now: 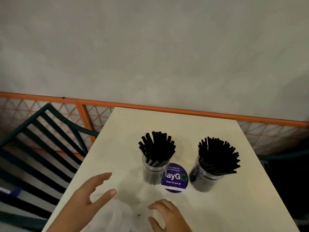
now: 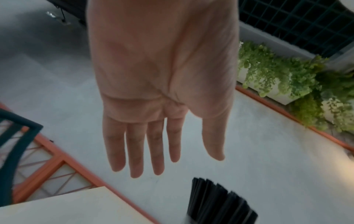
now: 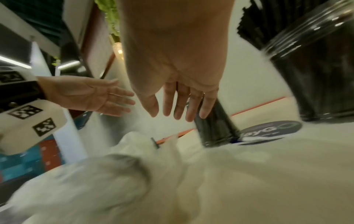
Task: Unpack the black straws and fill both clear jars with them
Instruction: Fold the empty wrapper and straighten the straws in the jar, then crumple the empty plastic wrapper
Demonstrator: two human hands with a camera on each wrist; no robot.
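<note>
From the head view, two clear jars are seen upright on the cream table (image 1: 217,215), the left jar (image 1: 154,169) and the right jar (image 1: 207,178) both packed with black straws (image 1: 219,156), a purple round sticker (image 1: 175,179) lying between them, while the left hand (image 1: 88,196) and the right hand (image 1: 164,215) are held with fingers spread and empty over a crumpled clear plastic wrapper (image 1: 127,213) at the near edge. In the left wrist view the left hand (image 2: 162,94) is shown flat with straight fingers, nothing held, straw tips (image 2: 218,201) seen below it. In the right wrist view the right hand (image 3: 172,68) is shown with loose, straight fingers just above the wrapper (image 3: 99,181), no contact being discernible through the blur, the jars standing beyond it
</note>
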